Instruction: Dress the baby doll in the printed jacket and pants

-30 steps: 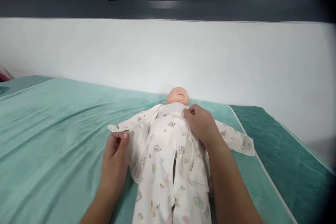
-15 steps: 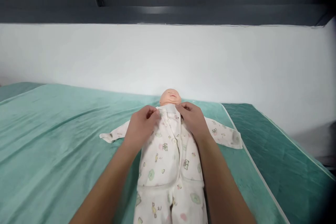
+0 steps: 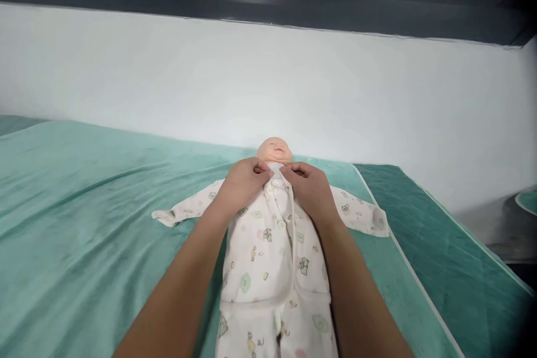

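Note:
A baby doll (image 3: 274, 149) lies on its back with its head toward the wall. It wears a white printed baby jacket (image 3: 262, 257) with matching trousers (image 3: 247, 333) below. My left hand (image 3: 247, 179) pinches the jacket's collar edge on the left, just under the doll's chin. Opposite it, my right hand (image 3: 308, 184) grips the other collar edge between thumb and fingers. The two hands are a short gap apart. Down the front, the jacket's edges overlap loosely. Both sleeves stretch out sideways, and their cuffs lie flat with no doll hands showing.
Light green cloth (image 3: 104, 207) with creases covers the surface under the doll. A darker green cloth (image 3: 432, 224) lies on the right. Behind stands a white wall (image 3: 251, 78) below a dark window frame (image 3: 272, 0) with metal bars.
My left hand has moved right and slightly up, closer to my right hand, bringing the collar edges nearer each other. My view has tilted a little downward.

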